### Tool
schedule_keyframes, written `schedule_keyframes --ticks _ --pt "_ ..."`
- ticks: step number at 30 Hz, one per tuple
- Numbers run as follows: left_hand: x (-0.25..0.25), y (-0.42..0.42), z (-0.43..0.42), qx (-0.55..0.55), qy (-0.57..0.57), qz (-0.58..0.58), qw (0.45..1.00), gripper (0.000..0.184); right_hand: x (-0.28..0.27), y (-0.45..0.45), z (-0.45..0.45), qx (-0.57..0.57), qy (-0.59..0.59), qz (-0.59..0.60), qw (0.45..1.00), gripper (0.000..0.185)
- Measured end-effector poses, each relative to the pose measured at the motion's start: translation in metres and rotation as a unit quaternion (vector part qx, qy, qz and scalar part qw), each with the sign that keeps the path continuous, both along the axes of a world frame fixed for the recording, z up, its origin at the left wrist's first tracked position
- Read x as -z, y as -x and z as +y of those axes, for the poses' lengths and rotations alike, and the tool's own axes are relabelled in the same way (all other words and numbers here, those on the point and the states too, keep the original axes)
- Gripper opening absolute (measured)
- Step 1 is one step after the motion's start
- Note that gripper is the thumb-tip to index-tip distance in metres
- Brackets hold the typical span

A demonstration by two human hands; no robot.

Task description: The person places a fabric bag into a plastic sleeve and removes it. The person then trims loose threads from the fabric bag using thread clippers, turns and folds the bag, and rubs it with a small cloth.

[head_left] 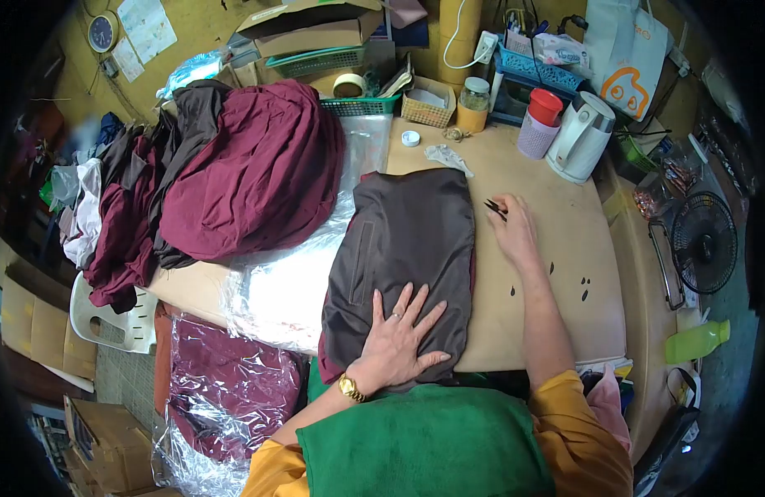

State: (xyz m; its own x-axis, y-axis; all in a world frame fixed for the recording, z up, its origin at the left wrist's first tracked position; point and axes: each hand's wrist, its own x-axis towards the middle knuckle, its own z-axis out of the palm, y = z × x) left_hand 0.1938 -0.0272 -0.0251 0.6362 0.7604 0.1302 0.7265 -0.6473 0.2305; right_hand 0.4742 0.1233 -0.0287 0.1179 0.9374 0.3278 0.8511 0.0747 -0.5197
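Observation:
A dark grey folded garment (415,224) with maroon edges lies flat on the table in front of me. It has a long stitched slit, like a welt pocket, on its left part. My left hand (403,340) rests on the garment's lower part, palm down with fingers spread. To the right of the garment, my right hand (515,228) is closed around small black thread snips (496,209), whose pointed tips face left. The right hand is apart from the garment, over the tan tabletop (556,224).
A heap of maroon garments (258,174) covers the table's left, beside clear plastic bags (287,286). Plastic-wrapped maroon garments (233,381) lie lower left. A white kettle (581,137), lilac cup (537,132), jar (473,103) and small basket (429,101) stand along the back.

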Motion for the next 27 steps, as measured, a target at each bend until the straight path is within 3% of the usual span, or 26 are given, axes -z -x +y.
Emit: schedule_keyframes --ticks 1,5,7,11,12,14,15,16,18,20,22,24,26,27 --pt "-0.001 0.0 -0.004 -0.002 0.011 0.001 1.0 0.082 0.003 0.004 0.009 -0.02 -0.002 0.15 0.988 0.036" --pt "-0.002 0.001 -0.008 -0.006 0.02 0.018 1.0 0.085 0.014 0.023 0.063 -0.032 0.019 0.2 0.979 0.033" --pt "-0.001 0.001 -0.008 -0.013 0.018 0.015 1.0 0.085 -0.01 0.021 0.091 -0.083 0.174 0.314 0.93 0.031" --pt "0.0 0.0 -0.008 -0.025 0.021 0.008 0.999 0.086 -0.051 -0.012 0.124 -0.041 -0.054 0.438 0.897 0.017" --pt "-0.001 0.0 -0.009 -0.021 0.018 0.008 1.0 0.086 -0.043 -0.032 0.134 -0.038 -0.058 0.437 0.897 0.017" --pt "-0.002 -0.001 -0.007 -0.028 0.027 0.007 0.999 0.086 -0.016 -0.08 0.159 -0.058 -0.066 0.291 0.953 0.024" --pt "-0.002 -0.002 -0.004 -0.026 0.028 0.007 0.999 0.086 -0.025 -0.087 0.142 0.005 -0.046 0.119 0.992 0.032" --pt "-0.002 -0.002 -0.005 -0.026 0.029 0.004 0.999 0.085 -0.032 -0.089 0.114 0.065 -0.018 -0.057 0.996 0.04" --pt "-0.001 -0.001 -0.006 -0.034 0.031 0.001 0.999 0.085 -0.023 -0.098 0.077 0.188 0.043 -0.195 0.962 0.048" --pt "-0.001 -0.002 -0.005 -0.033 0.022 -0.003 0.999 0.084 0.02 -0.141 0.079 0.213 0.158 -0.114 0.958 0.047" --pt "-0.001 -0.004 -0.003 -0.038 0.02 0.0 0.999 0.083 0.011 -0.109 0.038 0.2 0.066 -0.185 0.96 0.046" --pt "0.0 -0.005 -0.002 -0.042 0.019 0.003 0.999 0.081 0.012 -0.081 0.023 0.082 -0.044 -0.148 0.985 0.043" --pt "0.002 -0.006 -0.003 -0.039 0.018 -0.019 0.999 0.08 0.009 -0.024 0.001 -0.035 -0.09 -0.026 0.995 0.045" --pt "0.0 -0.006 -0.002 -0.042 0.018 -0.02 0.999 0.08 -0.014 0.015 -0.016 -0.119 -0.058 0.011 0.991 0.05"
